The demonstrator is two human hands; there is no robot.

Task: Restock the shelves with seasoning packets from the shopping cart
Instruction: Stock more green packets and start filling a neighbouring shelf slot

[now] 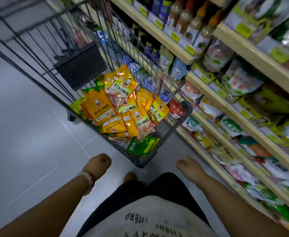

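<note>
A grey wire shopping cart (183, 110) stands in the aisle ahead of me, holding a heap of yellow and orange seasoning packets (123, 106) and a few green ones (142, 145) at its near end. My left hand (98, 164), with a bead bracelet at the wrist, hangs just short of the cart's near end, fingers loosely curled and holding nothing. My right hand (187, 165) hangs the same way to the right, between the cart and the shelves. Neither hand touches the cart or a packet.
Wooden shelves (214, 100) run along the right side, packed with seasoning bags on the lower levels and bottles (188, 17) higher up. Grey tiled floor (29, 134) spreads to the left of the cart. My legs and a shoe show below.
</note>
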